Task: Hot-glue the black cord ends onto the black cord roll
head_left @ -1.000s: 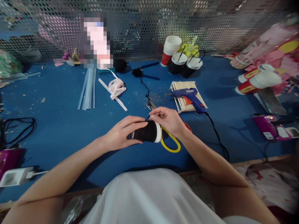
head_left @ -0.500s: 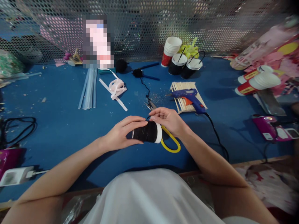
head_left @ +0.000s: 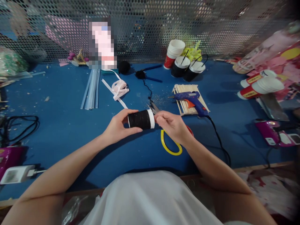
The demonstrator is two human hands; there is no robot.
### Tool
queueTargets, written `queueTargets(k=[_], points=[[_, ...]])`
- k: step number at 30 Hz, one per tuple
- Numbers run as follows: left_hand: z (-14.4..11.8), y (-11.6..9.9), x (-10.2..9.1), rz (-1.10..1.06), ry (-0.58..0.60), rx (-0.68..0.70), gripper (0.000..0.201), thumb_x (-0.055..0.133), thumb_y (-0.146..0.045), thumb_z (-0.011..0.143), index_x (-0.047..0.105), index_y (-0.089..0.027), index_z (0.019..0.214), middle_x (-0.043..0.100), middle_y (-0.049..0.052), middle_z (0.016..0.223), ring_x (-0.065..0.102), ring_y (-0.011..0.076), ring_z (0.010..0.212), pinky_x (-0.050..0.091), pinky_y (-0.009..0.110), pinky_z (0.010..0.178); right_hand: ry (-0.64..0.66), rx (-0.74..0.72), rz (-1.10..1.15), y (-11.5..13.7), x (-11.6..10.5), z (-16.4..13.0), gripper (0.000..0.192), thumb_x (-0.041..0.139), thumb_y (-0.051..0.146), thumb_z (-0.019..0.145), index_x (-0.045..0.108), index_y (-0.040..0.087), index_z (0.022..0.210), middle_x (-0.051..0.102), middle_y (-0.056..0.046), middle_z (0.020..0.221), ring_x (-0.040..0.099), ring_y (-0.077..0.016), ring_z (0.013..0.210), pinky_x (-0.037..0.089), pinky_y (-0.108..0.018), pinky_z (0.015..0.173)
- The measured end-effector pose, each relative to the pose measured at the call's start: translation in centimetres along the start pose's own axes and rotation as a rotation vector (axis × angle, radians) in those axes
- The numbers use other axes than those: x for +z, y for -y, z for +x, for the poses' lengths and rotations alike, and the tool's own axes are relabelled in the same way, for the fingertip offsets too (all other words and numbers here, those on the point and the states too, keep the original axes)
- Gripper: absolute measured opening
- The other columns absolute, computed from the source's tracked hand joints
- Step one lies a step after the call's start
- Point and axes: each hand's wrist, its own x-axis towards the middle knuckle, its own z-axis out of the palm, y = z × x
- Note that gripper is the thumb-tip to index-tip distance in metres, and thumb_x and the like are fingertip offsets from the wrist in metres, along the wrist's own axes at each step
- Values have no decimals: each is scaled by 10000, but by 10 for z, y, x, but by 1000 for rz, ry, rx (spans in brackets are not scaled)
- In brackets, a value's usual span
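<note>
In the head view, a black-wrapped cup lies on its side in the air or just over the blue table; I cannot tell which. The left hand grips it from 9 o'clock, fingers along the top and thumb beneath. The cup's white rim faces the right hand at 3 o'clock, whose fingers are curled closed beside the rim; whether they pinch a strand I cannot tell.

From the cup, yellow-handled scissors lie at 4 o'clock, partly under the right hand. A ball of black yarn sits at 12 o'clock, its strand trailing toward the blades. Pale ribbon lies at 11 o'clock, and a blue glue gun rests on wooden sticks at 2 o'clock.
</note>
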Motion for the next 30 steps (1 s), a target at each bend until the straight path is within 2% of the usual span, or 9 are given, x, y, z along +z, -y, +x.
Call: queueTargets(k=[2,5,13,17,22,24,26,30], points=[[-1,1,1,43,9,28,581,756,-346,652,519,-175,1154,578,90,1080,593,203,951,521,352,817,81,45,11,3,3,-2,231,548,377,817,608,155,836,606,-38,777,543,-133,682,443,-266,626],[-1,1,2,98,13,77,590,754,-353,654,512,-185,1165,568,89,1085,587,200,953,523,344,800,119,112,50,3,8,-3,214,589,362,788,612,157,848,617,-37,805,552,-140,718,446,-272,663],[-1,1,2,188,-7,159,583,742,-334,677,492,-189,1183,544,108,1115,563,222,1013,509,356,809,86,99,68,-5,12,-6,183,576,348,802,598,167,787,601,-22,784,541,-138,720,430,-267,661],[-1,0,1,237,-8,225,586,736,-330,688,476,-189,1194,541,110,1112,553,223,1023,503,376,830,130,110,131,-4,10,-4,207,604,367,779,603,173,849,611,-26,812,552,-142,741,435,-270,671],[0,-1,0,373,25,348,555,697,-306,737,446,-196,1219,503,124,1183,495,243,1122,433,445,953,52,145,177,-7,8,-2,243,521,389,832,561,171,731,529,1,654,489,-113,610,404,-254,584],[-1,0,0,337,19,311,645,722,-353,702,418,-196,1248,488,129,1210,486,258,1136,432,443,957,29,116,139,-8,9,-2,232,530,371,830,549,177,705,504,10,636,468,-108,596,392,-249,577],[-1,1,0,208,17,223,732,726,-417,679,379,-189,1282,488,130,1216,504,262,1114,456,422,929,17,58,81,-7,9,-3,199,538,345,830,548,183,713,510,6,668,472,-112,627,394,-251,604],[0,2,1,-36,59,67,545,579,-419,812,402,-157,1256,545,114,1137,571,217,994,505,358,838,44,-12,14,-3,9,-4,166,534,313,836,561,190,728,553,-16,758,510,-133,720,413,-269,693]])
